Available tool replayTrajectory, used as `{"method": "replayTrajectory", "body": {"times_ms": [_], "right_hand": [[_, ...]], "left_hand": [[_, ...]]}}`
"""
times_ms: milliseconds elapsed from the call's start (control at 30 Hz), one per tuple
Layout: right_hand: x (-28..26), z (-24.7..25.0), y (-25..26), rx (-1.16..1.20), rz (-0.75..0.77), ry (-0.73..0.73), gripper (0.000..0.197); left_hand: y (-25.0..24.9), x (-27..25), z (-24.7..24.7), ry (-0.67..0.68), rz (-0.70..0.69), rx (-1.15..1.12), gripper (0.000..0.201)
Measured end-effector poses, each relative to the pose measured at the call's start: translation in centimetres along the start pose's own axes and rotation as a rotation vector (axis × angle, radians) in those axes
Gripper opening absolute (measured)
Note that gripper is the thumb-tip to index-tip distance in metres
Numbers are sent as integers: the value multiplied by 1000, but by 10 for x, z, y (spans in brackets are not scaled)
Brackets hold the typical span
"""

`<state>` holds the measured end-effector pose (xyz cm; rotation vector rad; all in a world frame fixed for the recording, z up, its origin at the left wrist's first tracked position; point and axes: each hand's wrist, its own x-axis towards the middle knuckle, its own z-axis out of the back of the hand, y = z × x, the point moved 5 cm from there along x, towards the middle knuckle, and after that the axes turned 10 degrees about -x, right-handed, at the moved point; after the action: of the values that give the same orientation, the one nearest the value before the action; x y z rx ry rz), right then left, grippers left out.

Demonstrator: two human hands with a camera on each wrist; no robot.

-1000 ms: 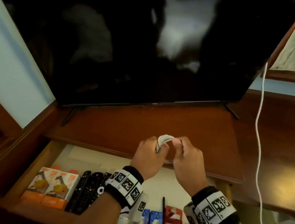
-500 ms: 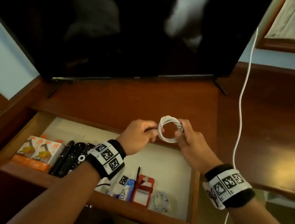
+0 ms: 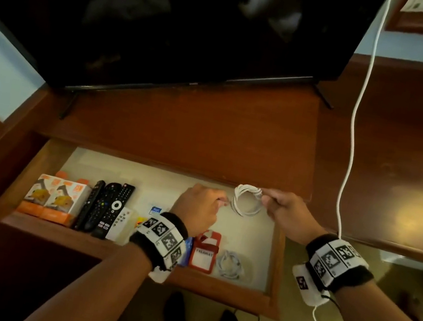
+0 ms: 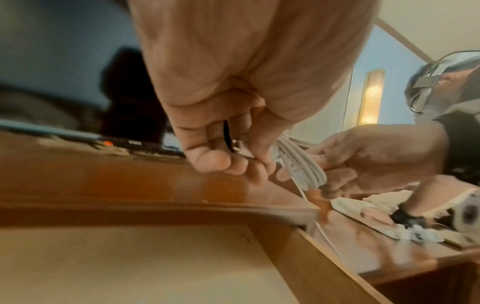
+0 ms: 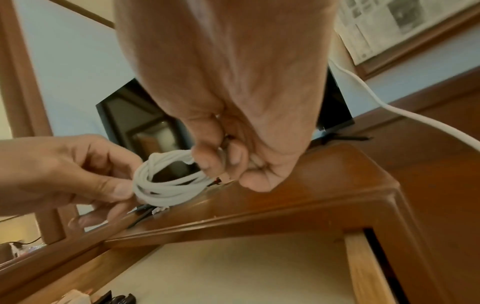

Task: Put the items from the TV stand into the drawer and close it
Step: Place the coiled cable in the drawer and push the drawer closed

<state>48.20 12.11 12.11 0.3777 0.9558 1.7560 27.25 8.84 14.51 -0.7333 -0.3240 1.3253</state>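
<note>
We see the drawer point(image 3: 278, 260) pulled fully out from under the TV stand point(image 3: 209, 134), and most of the work appears done. Inside the drawer, from its left wall rightward along the front rail, lie two orange cartons point(image 3: 52, 198), three remotes point(image 3: 108, 207) side by side (two black, one white), a small blue packet partly hidden by the left wrist, a red luggage tag point(image 3: 204, 252), and a loose coil of pale cable point(image 3: 231, 264) near the drawer's right front corner.

The one item not yet stowed is the coiled white cable point(image 3: 246, 203), held in the air above the rear right part of the drawer, just in front of the stand's edge. Our left hand point(image 3: 197, 210) pinches its left side, at what seems to be the plug end; our right hand point(image 3: 289, 216) closes its fingertips on the coil's right side. Both hands are thus clamped on the same coil.

The top of the TV stand, as far as we see it, carries only the television point(image 3: 172, 20). A long white cord point(image 3: 355, 129) hangs to the right of the drawer.

We judge two steps remain: lowering the coil into the drawer and pushing the drawer shut.
</note>
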Motion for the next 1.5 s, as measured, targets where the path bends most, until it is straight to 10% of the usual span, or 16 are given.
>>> {"method": "replayTrajectory", "body": {"times_ms": [167,267,400,767,1200,1500], "right_hand": [[-5,-28,-15,23,-96,116,30],[10,-49,-18,-257,-172,44,22],[28,-93,-25,-567,-270,303,27],[36,-126,-49,-574,-578,359,27],[23,-140,-49,-560,-581,302,9],[10,-138,-9,-600,-387,191,34]], "left_hand": [[32,-15,-23,96,81,106,21],[47,-10,-46,159,150,163,20],[65,-14,-81,318,238,151,26],[129,-76,-108,352,269,337,58],[139,-85,-112,228,309,358,66],[138,-87,-96,147,282,241,56]]}}
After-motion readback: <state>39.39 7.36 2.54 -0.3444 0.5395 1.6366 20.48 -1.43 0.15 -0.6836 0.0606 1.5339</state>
